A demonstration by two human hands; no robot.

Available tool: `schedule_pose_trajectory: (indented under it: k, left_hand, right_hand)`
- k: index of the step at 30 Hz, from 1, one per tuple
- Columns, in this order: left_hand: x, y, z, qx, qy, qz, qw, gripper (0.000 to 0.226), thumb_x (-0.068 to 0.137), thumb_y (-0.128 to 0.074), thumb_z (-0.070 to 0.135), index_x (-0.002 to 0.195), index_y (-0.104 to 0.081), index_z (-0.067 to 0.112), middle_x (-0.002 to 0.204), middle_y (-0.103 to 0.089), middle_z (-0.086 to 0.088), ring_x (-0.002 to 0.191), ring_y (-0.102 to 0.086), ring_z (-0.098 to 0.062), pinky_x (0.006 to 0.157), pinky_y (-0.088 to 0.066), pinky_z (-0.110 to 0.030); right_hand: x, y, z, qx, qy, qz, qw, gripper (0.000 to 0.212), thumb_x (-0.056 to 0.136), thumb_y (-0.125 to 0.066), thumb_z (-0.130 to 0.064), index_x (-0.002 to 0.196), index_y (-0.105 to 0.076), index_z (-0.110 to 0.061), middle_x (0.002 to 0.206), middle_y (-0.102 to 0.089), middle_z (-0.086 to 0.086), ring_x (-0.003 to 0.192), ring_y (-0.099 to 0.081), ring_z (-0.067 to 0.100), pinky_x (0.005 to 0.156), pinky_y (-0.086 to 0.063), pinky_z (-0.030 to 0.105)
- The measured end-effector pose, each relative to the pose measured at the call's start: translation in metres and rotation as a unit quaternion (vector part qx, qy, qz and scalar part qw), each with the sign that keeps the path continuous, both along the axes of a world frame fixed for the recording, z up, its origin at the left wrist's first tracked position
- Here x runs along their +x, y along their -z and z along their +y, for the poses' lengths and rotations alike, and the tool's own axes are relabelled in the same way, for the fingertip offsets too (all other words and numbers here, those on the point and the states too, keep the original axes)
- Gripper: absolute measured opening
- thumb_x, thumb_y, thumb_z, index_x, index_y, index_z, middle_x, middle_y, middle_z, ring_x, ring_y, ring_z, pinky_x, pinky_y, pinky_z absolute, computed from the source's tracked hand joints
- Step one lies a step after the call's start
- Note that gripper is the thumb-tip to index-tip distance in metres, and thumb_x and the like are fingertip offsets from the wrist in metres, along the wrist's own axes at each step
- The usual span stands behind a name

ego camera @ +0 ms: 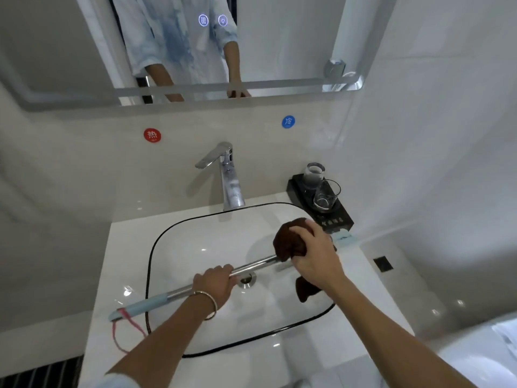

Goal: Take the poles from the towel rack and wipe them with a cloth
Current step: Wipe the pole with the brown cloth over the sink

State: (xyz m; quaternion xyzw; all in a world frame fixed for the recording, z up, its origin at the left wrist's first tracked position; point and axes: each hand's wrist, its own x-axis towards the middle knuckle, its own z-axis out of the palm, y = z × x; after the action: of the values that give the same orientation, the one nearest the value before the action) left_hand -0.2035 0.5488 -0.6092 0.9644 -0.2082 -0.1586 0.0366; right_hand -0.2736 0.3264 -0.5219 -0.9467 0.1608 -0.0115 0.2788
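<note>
A shiny metal pole [253, 266] with light blue end caps and a pink loop at its left end lies across the white sink [179, 242]. My left hand [216, 284] grips the pole near its middle, a thin bangle on the wrist. My right hand [316, 253] holds a dark brown cloth [289, 239] wrapped around the pole's right part, with a loose corner hanging below the hand. The pole's right blue cap [342, 238] pokes out past the cloth.
A chrome faucet [228, 177] stands behind the basin. A black tray [324, 203] with two glasses sits at the back right of the counter. A mirror [279, 37] hangs above, with a chrome rail [251, 86] along its lower edge. Red and blue stickers mark the wall.
</note>
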Motion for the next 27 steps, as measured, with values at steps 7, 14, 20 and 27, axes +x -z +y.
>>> schedule_pose_trajectory:
  k: [7,14,20,27]
  left_hand:
    - [0.004,-0.005,0.073,-0.066,0.037,-0.095,0.993,0.067,0.082,-0.03,0.058,0.128,-0.057,0.019,0.117,-0.062,-0.004,0.102,-0.062,-0.029,0.086,-0.045,-0.046]
    - [-0.009,0.002,0.183,0.019,-0.163,-0.006,0.986,0.064,0.084,-0.018,0.074,0.106,-0.055,0.027,0.109,-0.061,0.0,0.103,-0.057,-0.022,0.091,-0.043,-0.04]
    - [-0.017,0.006,0.185,-0.076,-0.143,0.056,0.985,0.038,0.092,-0.036,0.058,0.087,-0.044,0.021,0.085,-0.054,-0.001,0.074,-0.051,-0.017,0.062,-0.034,-0.027]
    - [-0.023,0.006,0.183,-0.053,-0.152,0.048,0.986,0.038,0.093,-0.032,0.058,0.09,-0.036,0.021,0.085,-0.044,0.001,0.074,-0.047,-0.017,0.065,-0.037,-0.027]
  right_hand:
    - [-0.004,0.038,0.024,-0.11,-0.062,0.163,0.978,0.064,0.085,-0.056,-0.025,0.144,-0.032,-0.033,0.156,-0.015,0.007,0.142,-0.016,0.037,0.112,-0.027,0.054]
    - [0.013,0.034,0.038,-0.127,-0.034,0.178,0.975,0.052,0.083,-0.054,-0.031,0.134,-0.044,-0.028,0.145,-0.034,0.006,0.13,-0.034,0.036,0.103,-0.039,0.05]
    - [0.034,0.027,0.08,-0.164,-0.034,0.211,0.963,0.039,0.087,-0.048,-0.029,0.125,-0.052,-0.021,0.131,-0.042,0.004,0.118,-0.04,0.033,0.092,-0.043,0.045]
    - [0.043,0.027,0.102,-0.213,-0.1,0.232,0.944,0.038,0.089,-0.045,-0.037,0.122,-0.054,-0.019,0.123,-0.045,0.002,0.111,-0.043,0.03,0.09,-0.04,0.044]
